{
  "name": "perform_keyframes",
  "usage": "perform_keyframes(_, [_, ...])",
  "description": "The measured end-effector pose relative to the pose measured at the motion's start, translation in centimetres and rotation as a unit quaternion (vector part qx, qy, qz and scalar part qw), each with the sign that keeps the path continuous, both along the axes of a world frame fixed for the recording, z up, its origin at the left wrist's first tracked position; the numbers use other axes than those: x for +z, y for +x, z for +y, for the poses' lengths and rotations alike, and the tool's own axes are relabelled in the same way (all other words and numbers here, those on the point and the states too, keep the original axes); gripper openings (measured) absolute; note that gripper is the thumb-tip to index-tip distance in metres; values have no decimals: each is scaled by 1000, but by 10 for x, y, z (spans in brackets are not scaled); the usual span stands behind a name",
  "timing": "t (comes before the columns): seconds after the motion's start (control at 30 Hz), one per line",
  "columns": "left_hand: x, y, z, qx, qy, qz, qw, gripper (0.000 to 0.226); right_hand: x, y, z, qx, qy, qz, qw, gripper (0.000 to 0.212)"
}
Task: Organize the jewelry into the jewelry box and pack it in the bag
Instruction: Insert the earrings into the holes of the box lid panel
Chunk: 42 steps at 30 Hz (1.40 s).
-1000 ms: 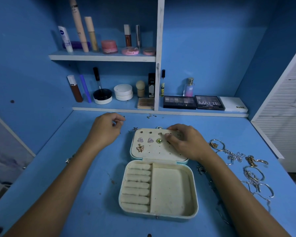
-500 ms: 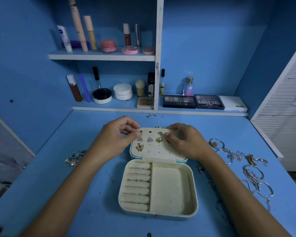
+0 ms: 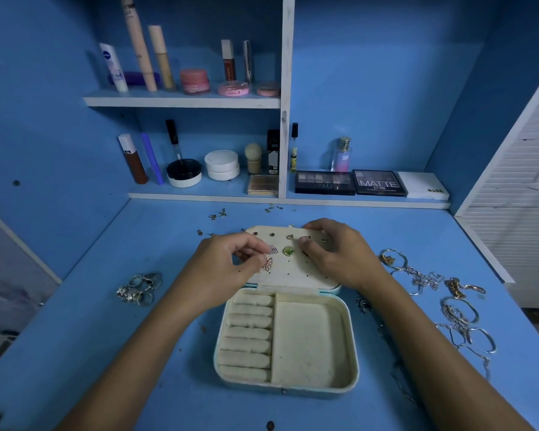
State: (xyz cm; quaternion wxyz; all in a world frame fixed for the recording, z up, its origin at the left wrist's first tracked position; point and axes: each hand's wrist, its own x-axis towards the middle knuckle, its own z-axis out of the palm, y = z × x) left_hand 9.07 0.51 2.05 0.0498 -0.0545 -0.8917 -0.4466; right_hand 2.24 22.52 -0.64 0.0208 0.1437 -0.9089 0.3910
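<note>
Two hands at jewelry box (image 3: pixel 285 343) lid: L hand (image 3: pixel 221 272) fingers pinch earring to seat it; R hand (image 3: pixel 336 256) fingers curled, steadying lid.

Blue worktop (image 3: pixel 112 353) carries open jewelry box (image 3: pixel 285 385) at centre. Rings (image 3: pixel 140 287) lie left, chains & bracelets (image 3: pixel 442 293) right, small earrings (image 3: pixel 218 214) at back.

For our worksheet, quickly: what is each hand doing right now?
Left hand: fingertips pinched over the earring panel; what they pinch cannot be told.
Right hand: grips the panel's far edge.
</note>
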Motion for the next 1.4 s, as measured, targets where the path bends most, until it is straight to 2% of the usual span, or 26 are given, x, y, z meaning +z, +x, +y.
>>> perform_keyframes(0.1, [0, 2, 3, -3, -26, 10, 1000, 14, 0, 1, 0, -5, -7, 8, 1000, 33])
perform_keyframes(0.23, [-2, 2, 3, -4, -41, 31, 999, 19, 0, 1, 0, -3, -24, 4, 1000, 32])
perform_keyframes(0.53, [2, 2, 5, -8, -41, -17, 999, 19, 1, 2, 0, -1, -17, 9, 1000, 33])
perform_keyframes(0.67, [-1, 1, 5, 10, -68, 13, 998, 15, 2, 3, 0, -3, -10, 9, 1000, 35])
perform_keyframes(0.97, [-1, 1, 10, 37, -54, 22, 998, 12, 3, 4, 0, -4, -6, 14, 1000, 35])
perform_keyframes(1.4, [-1, -4, 11, 16, -149, 49, 988, 24, 2, 4, 0, -1, -9, 15, 1000, 36])
